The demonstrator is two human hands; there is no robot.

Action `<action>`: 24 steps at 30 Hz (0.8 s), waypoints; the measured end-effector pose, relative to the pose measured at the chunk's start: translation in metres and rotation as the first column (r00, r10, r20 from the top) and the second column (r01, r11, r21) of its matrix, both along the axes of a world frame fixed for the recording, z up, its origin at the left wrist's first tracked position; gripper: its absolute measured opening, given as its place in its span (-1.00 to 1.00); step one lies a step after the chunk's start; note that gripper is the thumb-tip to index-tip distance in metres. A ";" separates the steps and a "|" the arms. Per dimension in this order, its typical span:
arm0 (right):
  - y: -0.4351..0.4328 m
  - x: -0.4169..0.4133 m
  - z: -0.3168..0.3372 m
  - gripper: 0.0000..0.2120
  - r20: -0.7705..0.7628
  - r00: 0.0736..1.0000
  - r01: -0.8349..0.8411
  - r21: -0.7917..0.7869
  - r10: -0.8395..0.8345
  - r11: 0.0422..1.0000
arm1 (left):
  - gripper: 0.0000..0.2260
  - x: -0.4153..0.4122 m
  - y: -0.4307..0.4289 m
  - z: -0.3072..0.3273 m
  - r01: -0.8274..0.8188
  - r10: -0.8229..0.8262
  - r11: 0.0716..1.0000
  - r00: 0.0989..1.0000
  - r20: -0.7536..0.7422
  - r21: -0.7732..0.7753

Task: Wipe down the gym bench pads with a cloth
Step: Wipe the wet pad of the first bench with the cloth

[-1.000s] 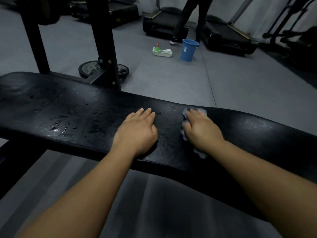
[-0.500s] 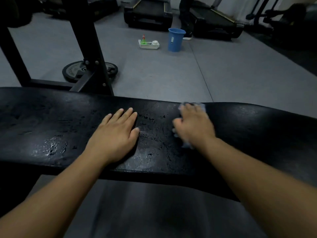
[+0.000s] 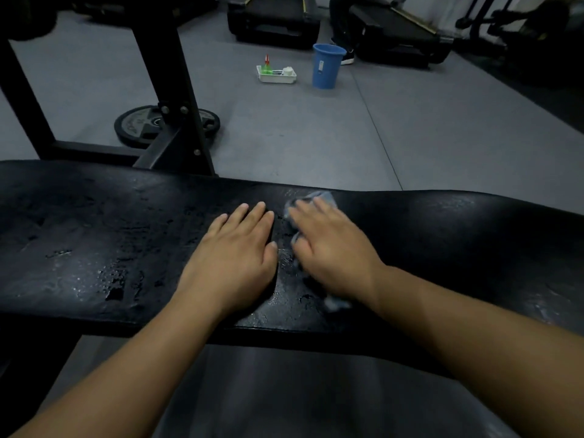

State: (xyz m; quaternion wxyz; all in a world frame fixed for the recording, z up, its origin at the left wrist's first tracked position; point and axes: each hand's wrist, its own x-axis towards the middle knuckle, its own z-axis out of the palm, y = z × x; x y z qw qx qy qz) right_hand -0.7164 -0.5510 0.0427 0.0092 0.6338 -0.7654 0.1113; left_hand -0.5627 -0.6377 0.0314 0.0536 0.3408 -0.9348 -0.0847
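A long black bench pad (image 3: 94,235) runs across the view, its surface worn and shiny with wet patches. My left hand (image 3: 234,257) lies flat on the pad near the middle, fingers spread and holding nothing. Just to its right, my right hand (image 3: 331,251) presses a pale blue cloth (image 3: 325,197) onto the pad. The cloth shows past the fingertips and behind the wrist; most of it is hidden under the hand.
A black rack frame (image 3: 170,99) stands behind the bench, with a weight plate (image 3: 139,124) on the floor beside it. Farther back sit a white tray of bottles (image 3: 276,74), a blue bucket (image 3: 327,66), treadmills (image 3: 275,20) and a person's legs (image 3: 343,26).
My right hand has slid the cloth leftward along the pad, ending close beside my left hand. The left hand stays flat on the pad. The camera has shifted a little.
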 end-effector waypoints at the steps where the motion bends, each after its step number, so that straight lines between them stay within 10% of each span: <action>1: 0.016 -0.001 0.004 -0.46 0.019 0.992 -0.122 0.030 0.122 0.992 | -0.35 -0.001 0.000 -0.002 -0.002 0.002 1.000 1.000 -0.003 -0.001; 3: 0.038 -0.024 0.010 -0.46 0.041 0.969 -0.245 0.058 0.243 0.968 | -0.35 -0.001 0.000 -0.004 -0.007 0.007 1.000 1.000 -0.008 -0.013; 8: -0.009 -0.079 0.002 -0.54 0.000 0.988 0.157 0.017 -0.157 0.988 | -0.35 0.001 0.002 -0.003 -0.003 0.003 1.000 1.000 -0.014 -0.005; 14: 0.059 -0.011 0.004 -0.44 0.033 0.958 -0.288 0.081 0.286 0.954 | -0.28 0.004 0.000 -0.004 0.019 -0.020 1.000 1.000 -0.010 -0.010; 21: -0.016 -0.039 0.002 -0.46 -0.034 0.999 0.019 0.023 -0.019 1.000 | -0.38 0.003 0.003 -0.001 -0.022 0.022 1.000 0.999 -0.048 0.008; 24: 0.025 0.007 -0.006 -0.44 -0.032 0.964 -0.264 0.039 0.265 0.964 | -0.39 0.003 0.004 0.000 -0.048 0.049 0.999 0.997 -0.067 0.015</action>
